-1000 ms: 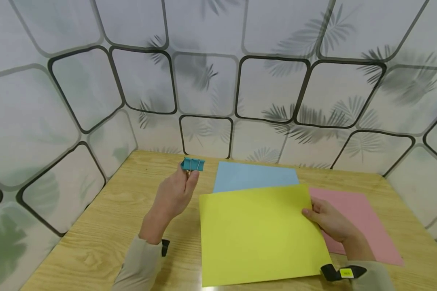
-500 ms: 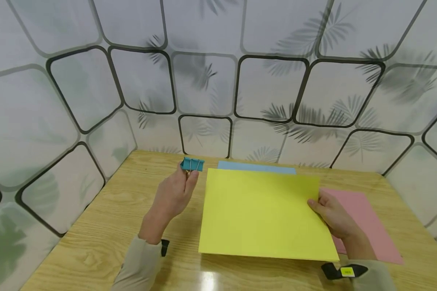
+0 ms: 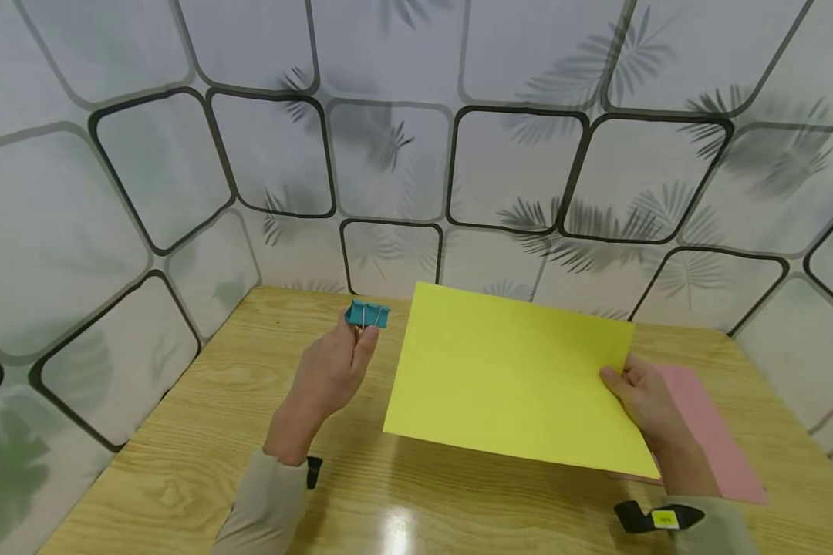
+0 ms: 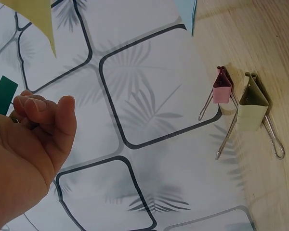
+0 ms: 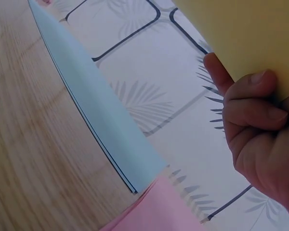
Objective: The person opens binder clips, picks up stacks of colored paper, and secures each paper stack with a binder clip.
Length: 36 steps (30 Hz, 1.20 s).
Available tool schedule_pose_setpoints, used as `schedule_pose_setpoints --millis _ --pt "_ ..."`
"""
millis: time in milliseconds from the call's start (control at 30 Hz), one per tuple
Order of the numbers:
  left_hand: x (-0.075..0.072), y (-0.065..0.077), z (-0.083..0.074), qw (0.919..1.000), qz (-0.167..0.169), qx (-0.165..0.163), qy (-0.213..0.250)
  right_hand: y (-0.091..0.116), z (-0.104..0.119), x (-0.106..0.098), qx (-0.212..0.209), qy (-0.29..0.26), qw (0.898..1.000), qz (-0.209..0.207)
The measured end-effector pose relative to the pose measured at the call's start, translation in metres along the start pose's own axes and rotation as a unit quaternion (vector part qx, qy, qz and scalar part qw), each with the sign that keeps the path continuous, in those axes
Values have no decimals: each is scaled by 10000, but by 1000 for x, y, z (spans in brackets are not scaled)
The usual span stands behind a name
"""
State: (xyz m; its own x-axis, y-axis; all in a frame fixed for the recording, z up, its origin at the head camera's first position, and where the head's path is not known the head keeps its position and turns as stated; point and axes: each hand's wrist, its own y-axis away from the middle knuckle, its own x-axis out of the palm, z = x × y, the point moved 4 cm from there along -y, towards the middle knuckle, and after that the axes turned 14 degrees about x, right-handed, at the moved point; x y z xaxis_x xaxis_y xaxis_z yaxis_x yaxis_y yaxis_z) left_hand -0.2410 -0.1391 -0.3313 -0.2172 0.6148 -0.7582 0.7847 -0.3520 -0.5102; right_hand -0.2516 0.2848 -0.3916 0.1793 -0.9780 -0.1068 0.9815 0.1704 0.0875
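My left hand pinches a teal binder clip by its wire handles, between thumb and fingers, above the table. A green corner of the clip shows at the left wrist view's edge. My right hand grips the right edge of yellow paper, thumb on top, holding it tilted off the table. Whether it is one sheet or more I cannot tell. Blue paper, hidden by the yellow in the head view, lies in layers on the table. Pink paper lies partly under my right forearm.
A pink binder clip and a larger cream binder clip stand on the wooden table in the left wrist view; the head view does not show them. A patterned wall covering encloses the table's back and sides.
My right hand has raised the yellow paper and moved it slightly right and away, tilting it until it covers the blue paper. The left hand and its binder clip have stayed in place.
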Motion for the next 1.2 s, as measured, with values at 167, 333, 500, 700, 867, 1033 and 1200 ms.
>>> schedule_pose_setpoints --millis 167,333,500,700,867,1033,1200 --pt "0 0 0 10000 15 -12 -12 1 1 -3 74 -75 9997 -199" --pt "3 -1 0 10000 36 15 -48 2 3 -5 75 -98 9993 -357" --pt "6 -2 -1 9999 86 78 -12 3 3 -5 -67 -288 9990 -330" --pt "9 -1 -1 9999 104 126 35 4 6 -5 -214 -610 9977 -216" --pt "11 1 1 9982 176 76 567 6 8 -6 -225 -663 9971 -281" --pt "11 3 3 9774 161 60 2106 7 9 -8 -238 -772 9962 -314" --pt "5 1 0 9329 139 141 3595 8 11 -9 -233 -827 9958 -305"
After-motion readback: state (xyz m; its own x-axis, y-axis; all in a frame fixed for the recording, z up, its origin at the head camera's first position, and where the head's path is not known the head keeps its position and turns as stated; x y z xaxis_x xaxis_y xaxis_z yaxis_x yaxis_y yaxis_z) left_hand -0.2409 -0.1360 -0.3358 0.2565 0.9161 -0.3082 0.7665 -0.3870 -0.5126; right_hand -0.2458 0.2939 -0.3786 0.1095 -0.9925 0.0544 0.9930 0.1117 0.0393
